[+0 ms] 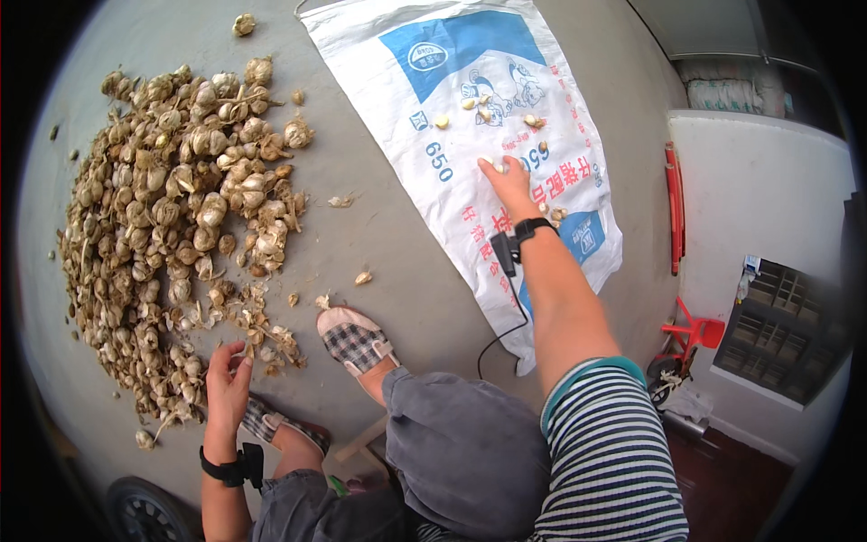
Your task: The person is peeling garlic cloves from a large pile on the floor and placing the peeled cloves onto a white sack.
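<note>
My right hand (511,186) reaches over a white woven sack (460,203) lying flat on the floor. Its thumb and fingers are spread around pale garlic cloves (500,167); whether it grips them is unclear. More peeled and unpeeled garlic cloves (441,122) are scattered on the sack, some near my wrist. My left hand (229,383) hovers at the near edge of a large heap of garlic bulbs (162,203), fingers curled. A small brownish piece shows by its thumb tip, too small to tell if it is held.
Loose garlic skins (254,311) and a stray clove (364,278) lie on the grey floor between heap and sack. My checked shoes (352,335) stand close by. A dark wheel (145,511) is at lower left. Red poles (674,210) lean against the right wall.
</note>
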`<control>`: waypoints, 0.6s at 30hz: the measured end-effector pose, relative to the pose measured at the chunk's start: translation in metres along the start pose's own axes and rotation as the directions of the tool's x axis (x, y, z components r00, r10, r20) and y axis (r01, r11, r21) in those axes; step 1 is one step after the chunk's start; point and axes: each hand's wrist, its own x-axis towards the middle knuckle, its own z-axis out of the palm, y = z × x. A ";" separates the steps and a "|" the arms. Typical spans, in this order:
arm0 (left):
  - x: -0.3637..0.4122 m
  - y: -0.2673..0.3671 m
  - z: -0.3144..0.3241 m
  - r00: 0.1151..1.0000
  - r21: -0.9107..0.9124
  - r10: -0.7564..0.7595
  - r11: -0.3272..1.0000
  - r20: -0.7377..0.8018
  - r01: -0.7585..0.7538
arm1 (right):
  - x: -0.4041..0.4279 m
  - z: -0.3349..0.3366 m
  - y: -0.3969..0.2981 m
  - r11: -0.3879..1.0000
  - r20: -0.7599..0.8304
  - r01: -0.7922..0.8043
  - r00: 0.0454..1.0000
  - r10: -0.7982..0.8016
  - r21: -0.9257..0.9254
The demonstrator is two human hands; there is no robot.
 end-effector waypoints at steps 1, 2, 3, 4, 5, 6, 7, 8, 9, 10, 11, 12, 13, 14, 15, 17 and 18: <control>0.000 -0.001 0.002 1.000 -0.002 0.006 1.000 0.005 -0.006 | 0.007 0.006 -0.006 1.000 -0.007 -0.003 1.000 0.003 -0.003; -0.001 -0.001 0.004 1.000 -0.013 0.006 1.000 0.006 -0.006 | 0.013 0.012 -0.011 0.993 0.038 -0.077 0.997 0.074 0.095; 0.000 -0.001 0.006 1.000 -0.022 0.002 1.000 0.008 -0.002 | 0.015 0.018 -0.016 0.970 0.092 -0.157 0.986 0.142 0.186; 0.002 -0.001 0.008 0.999 -0.027 -0.020 0.999 0.028 0.020 | 0.015 0.025 -0.022 0.970 0.090 -0.161 0.985 0.146 0.184; 0.001 -0.003 0.005 0.999 -0.016 -0.026 1.000 0.020 0.026 | 0.010 0.034 -0.039 0.973 0.095 -0.145 0.987 0.130 0.177; 0.003 -0.007 0.004 0.999 -0.005 -0.034 0.999 0.026 0.034 | 0.010 0.037 -0.050 0.978 0.090 -0.127 0.989 0.114 0.163; 0.004 -0.010 0.004 0.999 0.006 -0.041 0.999 0.033 0.041 | 0.013 0.038 -0.057 0.978 0.092 -0.128 0.989 0.114 0.165; 0.004 -0.014 0.003 0.999 0.010 -0.044 0.999 0.029 0.043 | 0.017 0.042 -0.064 0.980 0.091 -0.070 0.994 0.054 0.188; 0.006 -0.016 0.007 0.999 0.002 -0.017 1.000 0.031 0.017 | 0.025 0.043 -0.066 0.980 0.078 -0.012 0.997 -0.004 0.200; 0.008 -0.017 0.011 0.999 -0.006 0.010 1.000 0.033 -0.010 | 0.037 0.049 -0.065 0.960 0.117 -0.028 0.993 -0.005 0.278; 0.007 -0.016 0.009 1.000 -0.001 0.004 1.000 0.026 -0.004 | 0.036 0.052 -0.079 0.959 0.125 -0.029 0.992 -0.007 0.284; 0.005 -0.014 0.006 1.000 0.006 -0.011 1.000 0.024 0.011 | 0.031 0.049 -0.103 0.911 0.257 -0.145 0.965 0.045 0.386; 0.005 -0.012 0.006 0.999 0.005 -0.020 1.000 0.030 0.020 | 0.030 0.044 -0.120 0.848 0.381 -0.265 0.921 0.081 0.460; 0.005 -0.011 0.008 0.999 0.004 -0.019 1.000 0.031 0.019 | 0.033 0.046 -0.129 0.800 0.359 -0.304 0.925 0.120 0.517; 0.006 -0.010 0.010 0.999 0.006 -0.013 1.000 0.031 0.013 | 0.036 0.046 -0.136 0.801 0.359 -0.304 0.926 0.119 0.517; 0.008 -0.010 0.011 1.000 0.010 -0.010 1.000 0.026 0.010 | 0.041 0.047 -0.147 0.888 -0.002 0.011 1.000 -0.011 0.461; 0.008 -0.011 0.010 0.999 0.004 -0.020 1.000 0.033 0.020 | 0.048 0.043 -0.149 0.889 0.028 0.016 0.999 -0.033 0.458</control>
